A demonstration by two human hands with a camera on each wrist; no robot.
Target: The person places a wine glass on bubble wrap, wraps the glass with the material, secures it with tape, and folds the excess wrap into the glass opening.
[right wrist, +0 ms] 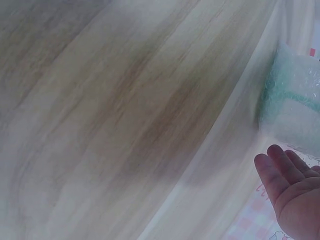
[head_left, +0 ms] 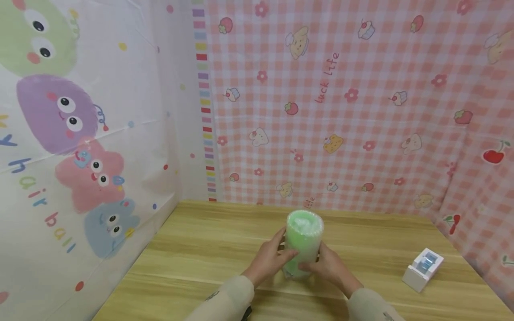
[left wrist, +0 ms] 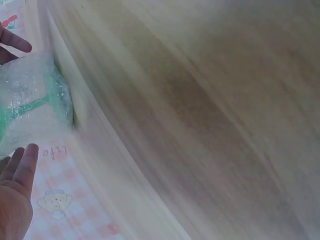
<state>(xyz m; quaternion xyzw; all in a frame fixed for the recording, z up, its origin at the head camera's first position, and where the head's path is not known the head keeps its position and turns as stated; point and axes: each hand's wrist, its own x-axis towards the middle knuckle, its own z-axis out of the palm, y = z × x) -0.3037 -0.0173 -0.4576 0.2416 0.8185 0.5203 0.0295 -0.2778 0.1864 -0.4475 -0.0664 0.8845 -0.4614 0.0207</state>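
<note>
A bubble-wrapped cylinder (head_left: 305,240), green and white with a pale ringed top, stands upright over the wooden tabletop between both hands. My left hand (head_left: 271,258) lies along its left side with the thumb across the front. On the opposite side, my right hand (head_left: 331,265) has its thumb near the front base, and its other fingers are partly hidden behind the wrap. In the left wrist view, straight left fingers (left wrist: 25,170) extend beside the wrapped cylinder (left wrist: 35,102). The right wrist view has straight right fingers (right wrist: 272,172) close to the wrap (right wrist: 292,97).
A white tape dispenser-like box (head_left: 423,269) with a light-blue insert sits at the right of the wooden table (head_left: 192,249). Pink checked cloth (head_left: 345,120) hangs behind the table, and a white cartoon-printed cloth (head_left: 140,84) hangs on the left. A small dark object (head_left: 246,313) peeks out by the left sleeve.
</note>
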